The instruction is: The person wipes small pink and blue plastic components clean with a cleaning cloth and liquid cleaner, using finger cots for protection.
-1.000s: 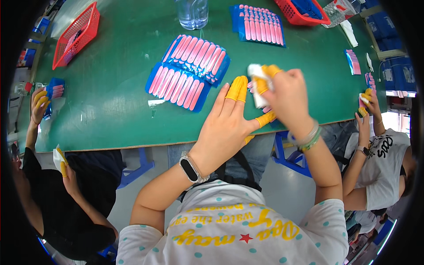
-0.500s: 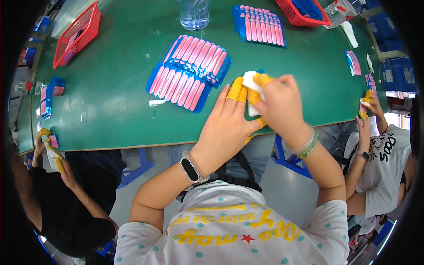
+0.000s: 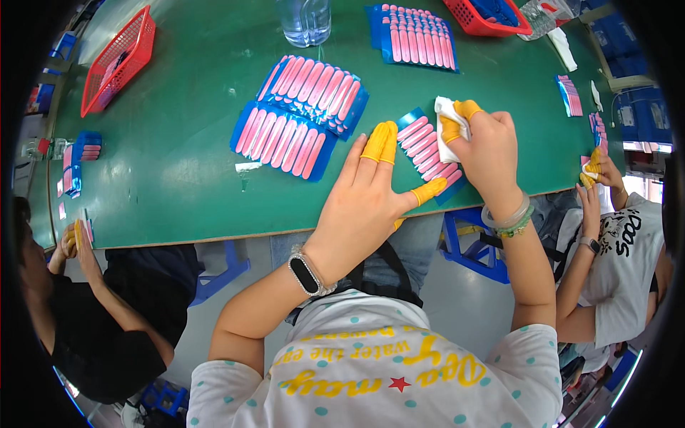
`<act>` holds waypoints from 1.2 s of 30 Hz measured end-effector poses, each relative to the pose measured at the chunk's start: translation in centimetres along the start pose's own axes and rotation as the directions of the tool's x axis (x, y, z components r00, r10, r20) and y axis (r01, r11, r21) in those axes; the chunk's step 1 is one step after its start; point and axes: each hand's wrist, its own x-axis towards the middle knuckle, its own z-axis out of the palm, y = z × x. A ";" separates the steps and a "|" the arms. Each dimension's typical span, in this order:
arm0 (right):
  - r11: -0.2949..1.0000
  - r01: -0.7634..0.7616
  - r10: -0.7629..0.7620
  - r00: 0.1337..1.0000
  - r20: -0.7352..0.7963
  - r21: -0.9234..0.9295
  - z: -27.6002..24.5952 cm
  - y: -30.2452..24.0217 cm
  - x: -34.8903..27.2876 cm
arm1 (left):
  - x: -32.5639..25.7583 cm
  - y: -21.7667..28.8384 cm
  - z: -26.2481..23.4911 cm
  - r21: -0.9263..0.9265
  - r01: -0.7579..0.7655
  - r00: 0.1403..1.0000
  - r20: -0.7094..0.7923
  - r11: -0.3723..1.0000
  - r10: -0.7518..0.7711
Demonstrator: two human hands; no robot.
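Note:
A blue sheet with a row of pink rounded strips [image 3: 419, 145] lies on the table in front of me. My left hand [image 3: 357, 203], in yellow finger cots, is spread flat beside it. Its stretched thumb rests on the sheet's near end. Pinched in my right hand [image 3: 489, 150] is a folded white cloth [image 3: 444, 110], held over the sheet's right edge; yellow cots cover the pinching fingers. To the left, two overlapping piles of similar sheets [image 3: 282, 139] lie near my left fingertips.
A clear bottle [image 3: 305, 28] stands beyond the piles. Another sheet stack [image 3: 419, 43] lies at the far side. Red baskets stand far left [image 3: 121, 64] and far right [image 3: 492, 25]. Co-workers sit left [image 3: 93, 314] and right [image 3: 614, 264], handling small pieces. The table edge [image 3: 214, 240] is close to me.
My right hand has moved right with the cloth, away from my left hand, uncovering the pink-strip sheet. My left hand stays nearly in place. The left co-worker's hands have come together.

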 end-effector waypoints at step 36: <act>0.984 -0.141 0.132 0.987 -0.096 -0.104 -0.5 -0.4 -3.2 | 0.1 0.1 -0.2 0.055 0.007 0.999 0.031 0.998 -0.009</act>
